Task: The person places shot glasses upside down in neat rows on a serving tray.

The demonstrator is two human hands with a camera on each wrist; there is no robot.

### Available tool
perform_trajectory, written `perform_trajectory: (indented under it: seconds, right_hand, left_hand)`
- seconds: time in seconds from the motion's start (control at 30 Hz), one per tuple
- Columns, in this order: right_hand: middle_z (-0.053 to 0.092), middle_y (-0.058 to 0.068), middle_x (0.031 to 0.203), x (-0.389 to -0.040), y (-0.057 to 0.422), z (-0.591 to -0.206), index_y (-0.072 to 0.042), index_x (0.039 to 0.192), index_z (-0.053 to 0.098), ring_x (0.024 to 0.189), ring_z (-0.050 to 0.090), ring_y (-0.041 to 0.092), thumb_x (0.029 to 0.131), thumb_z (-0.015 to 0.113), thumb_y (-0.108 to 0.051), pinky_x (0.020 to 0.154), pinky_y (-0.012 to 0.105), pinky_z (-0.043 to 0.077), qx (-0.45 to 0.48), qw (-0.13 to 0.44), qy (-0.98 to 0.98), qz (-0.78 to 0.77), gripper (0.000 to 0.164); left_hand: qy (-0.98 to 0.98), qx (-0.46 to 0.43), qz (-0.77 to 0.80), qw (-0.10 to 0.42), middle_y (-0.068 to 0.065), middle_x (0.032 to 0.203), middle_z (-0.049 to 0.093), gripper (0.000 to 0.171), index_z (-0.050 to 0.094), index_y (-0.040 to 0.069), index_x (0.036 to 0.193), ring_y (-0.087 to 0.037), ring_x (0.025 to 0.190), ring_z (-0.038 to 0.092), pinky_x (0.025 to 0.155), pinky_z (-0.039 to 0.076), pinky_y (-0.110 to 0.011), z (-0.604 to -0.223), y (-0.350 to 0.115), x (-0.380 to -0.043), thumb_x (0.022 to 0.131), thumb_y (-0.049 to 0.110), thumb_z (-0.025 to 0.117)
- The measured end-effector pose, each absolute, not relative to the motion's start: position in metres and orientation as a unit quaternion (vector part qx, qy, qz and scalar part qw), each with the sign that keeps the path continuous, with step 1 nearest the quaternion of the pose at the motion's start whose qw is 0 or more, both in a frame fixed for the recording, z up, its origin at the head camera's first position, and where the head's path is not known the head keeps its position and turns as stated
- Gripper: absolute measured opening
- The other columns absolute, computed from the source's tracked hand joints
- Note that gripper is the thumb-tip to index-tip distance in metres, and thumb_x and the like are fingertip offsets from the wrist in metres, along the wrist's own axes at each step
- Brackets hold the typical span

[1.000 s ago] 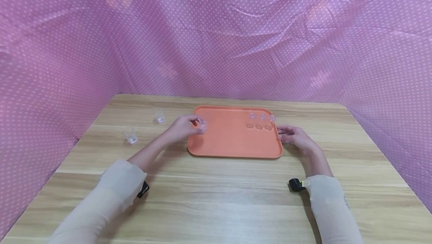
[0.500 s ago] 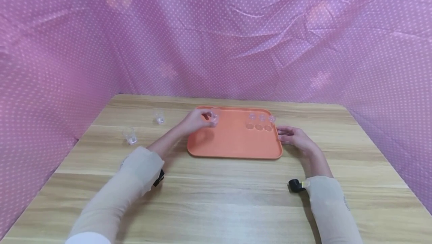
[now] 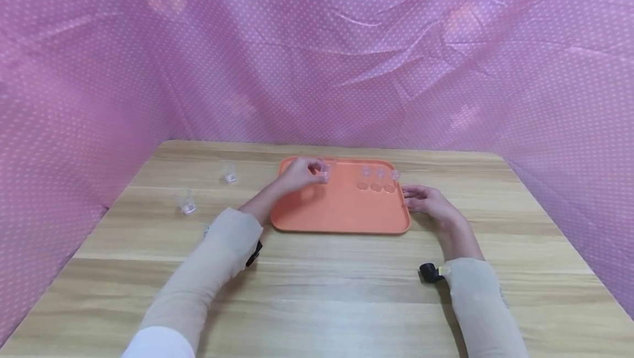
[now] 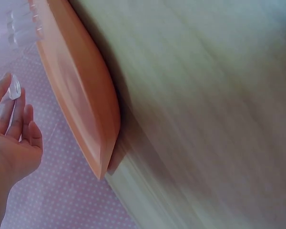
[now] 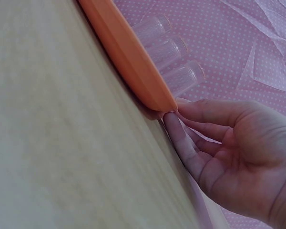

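My left hand (image 3: 303,174) pinches a small clear cup (image 3: 326,170) between thumb and fingers, above the left half of the orange tray (image 3: 337,209). In the left wrist view the held cup (image 4: 15,88) shows at the fingertips, off the tray. My right hand (image 3: 430,203) is at the tray's right rim. In the right wrist view its thumb and a finger pinch the edge of the tray (image 5: 133,62). Three clear cups stand in a row near the tray's back right corner, the right one (image 3: 394,175) close to the rim; they look upside down.
On the table left of the tray stand two more clear cups, one farther back (image 3: 230,174) and one nearer (image 3: 187,204). The wooden table (image 3: 337,281) extends on all sides of the tray. Pink dotted cloth (image 3: 317,72) hangs behind and at both sides.
My left hand has carried the cup to the right over the tray, from its left edge toward the middle. The right hand keeps its place at the rim.
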State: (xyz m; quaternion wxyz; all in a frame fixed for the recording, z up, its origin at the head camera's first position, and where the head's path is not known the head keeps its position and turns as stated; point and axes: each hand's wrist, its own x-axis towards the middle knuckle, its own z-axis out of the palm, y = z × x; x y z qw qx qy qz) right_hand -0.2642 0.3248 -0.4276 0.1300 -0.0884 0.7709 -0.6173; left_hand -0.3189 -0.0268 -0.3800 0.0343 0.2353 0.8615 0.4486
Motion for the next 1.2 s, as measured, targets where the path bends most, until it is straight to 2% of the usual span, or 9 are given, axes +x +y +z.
perform_trajectory:
  seconds: [0.27, 0.43, 0.73, 1.2]
  right_hand:
    - [0.042, 0.032, 0.124, -0.265, 0.324, -0.427, 0.015, 0.132, 0.033, 0.095, 0.057, 0.015, 0.089, 0.048, 0.007, 0.084, 0.03, 0.047, -0.09, 0.13, 0.774, -0.613, 0.046]
    - [0.042, 0.032, 0.124, -0.265, 0.324, -0.427, 0.014, 0.133, 0.033, 0.095, 0.057, 0.015, 0.089, 0.049, 0.006, 0.084, 0.029, 0.047, -0.088, 0.131, 0.774, -0.613, 0.047]
    - [0.042, 0.032, 0.124, -0.264, 0.324, -0.426, 0.014, 0.132, 0.034, 0.095, 0.057, 0.015, 0.089, 0.048, 0.007, 0.084, 0.03, 0.047, -0.087, 0.129, 0.776, -0.611, 0.046]
    - [0.043, 0.032, 0.123, -0.264, 0.325, -0.429, 0.015, 0.131, 0.035, 0.094, 0.058, 0.013, 0.089, 0.05, 0.007, 0.083, 0.029, 0.047, -0.089, 0.123, 0.773, -0.616, 0.046]
  left_hand:
    - [0.872, 0.209, 0.441, 0.037, -0.004, 0.1, 0.063, 0.031, 0.066, 0.006, 0.104, -0.017, 0.086, 0.053, 0.069, 0.043, -0.026, -0.385, -0.026, -0.324, 0.08, 0.024, 0.072]
    - [0.869, 0.194, 0.453, 0.04, -0.001, 0.105, 0.063, 0.028, 0.067, 0.008, 0.104, -0.017, 0.086, 0.051, 0.07, 0.043, -0.028, -0.384, -0.023, -0.326, 0.08, 0.023, 0.072]
    - [0.859, 0.195, 0.472, 0.02, -0.004, 0.095, 0.062, 0.025, 0.069, 0.009, 0.102, -0.017, 0.078, 0.049, 0.062, 0.04, -0.027, -0.384, -0.011, -0.329, 0.08, 0.019, 0.072]
    - [0.838, 0.152, 0.523, -0.04, -0.005, 0.095, 0.065, 0.03, 0.068, 0.005, 0.103, -0.017, 0.082, 0.051, 0.069, 0.042, -0.026, -0.39, 0.002, -0.332, 0.078, 0.02, 0.075]
